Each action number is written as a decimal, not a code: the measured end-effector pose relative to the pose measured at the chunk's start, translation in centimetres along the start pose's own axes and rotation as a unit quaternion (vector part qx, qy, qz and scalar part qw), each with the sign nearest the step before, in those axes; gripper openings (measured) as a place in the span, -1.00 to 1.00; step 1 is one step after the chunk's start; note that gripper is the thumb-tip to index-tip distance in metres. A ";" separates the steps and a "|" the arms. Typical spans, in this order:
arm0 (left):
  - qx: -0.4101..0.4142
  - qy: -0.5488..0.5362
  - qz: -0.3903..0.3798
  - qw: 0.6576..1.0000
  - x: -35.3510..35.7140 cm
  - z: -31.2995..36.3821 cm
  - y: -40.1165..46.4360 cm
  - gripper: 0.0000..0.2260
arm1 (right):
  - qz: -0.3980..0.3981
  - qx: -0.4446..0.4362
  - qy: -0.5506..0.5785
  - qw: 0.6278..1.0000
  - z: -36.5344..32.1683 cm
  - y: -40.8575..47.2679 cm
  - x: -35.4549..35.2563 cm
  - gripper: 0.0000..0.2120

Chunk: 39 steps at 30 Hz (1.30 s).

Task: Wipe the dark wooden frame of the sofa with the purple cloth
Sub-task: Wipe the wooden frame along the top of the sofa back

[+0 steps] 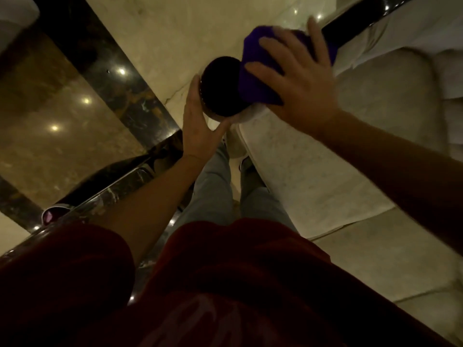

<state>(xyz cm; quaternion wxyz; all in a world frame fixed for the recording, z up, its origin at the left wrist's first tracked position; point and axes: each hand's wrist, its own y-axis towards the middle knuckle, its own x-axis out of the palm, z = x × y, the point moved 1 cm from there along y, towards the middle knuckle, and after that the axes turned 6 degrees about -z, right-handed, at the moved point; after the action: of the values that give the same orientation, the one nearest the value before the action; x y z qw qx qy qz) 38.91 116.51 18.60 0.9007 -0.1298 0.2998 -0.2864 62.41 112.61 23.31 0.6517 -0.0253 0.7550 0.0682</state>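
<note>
Floor (175, 28): polished cream marble with dark veined bands, reflecting ceiling lights, beyond and left of both hands. Right hand (298, 81): fingers spread flat, pressing the purple cloth (260, 78) onto the dark wooden frame (350, 28). Left hand (200, 123): open, cupping the frame's round end (220, 88). Pale sofa upholstery (375, 101) lies right of the right hand. Grey trousers (213, 186) show below the left hand.

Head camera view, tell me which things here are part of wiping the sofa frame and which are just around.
Part of the job:
purple cloth under the right hand
dark wooden frame, with its round end
left hand bracing the round end

Just around:
pale sofa cushions
marble floor
small pink and white object by the dark ledge
</note>
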 end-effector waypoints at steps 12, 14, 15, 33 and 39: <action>0.014 0.029 -0.035 0.999 -1.5 -1.3 0.2 -0.15 | 0.018 0.234 0.131 0.963 -10.3 3.9 2.2 -0.47; 0.037 0.037 -0.040 0.998 -2.1 -1.0 0.3 -0.16 | -0.012 0.176 0.104 0.979 -9.0 3.7 1.7 -0.49; 0.051 0.036 -0.041 0.997 -2.2 -0.8 0.4 -0.15 | -0.028 0.150 0.085 0.985 -7.7 3.2 1.3 -0.50; 0.026 0.038 -0.076 0.996 -3.1 0.0 1.5 -0.26 | -0.009 0.197 0.086 0.977 -6.4 1.6 1.1 -0.49; 0.111 0.221 -0.017 0.969 -2.8 2.7 1.7 -0.26 | 0.039 0.251 0.019 0.967 5.1 0.9 -3.5 -0.50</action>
<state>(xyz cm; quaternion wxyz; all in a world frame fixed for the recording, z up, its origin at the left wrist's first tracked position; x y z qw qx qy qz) 39.42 119.70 21.33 0.8160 0.0325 0.4549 -0.3552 67.81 114.07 26.08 0.6194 0.1674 0.7606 -0.0990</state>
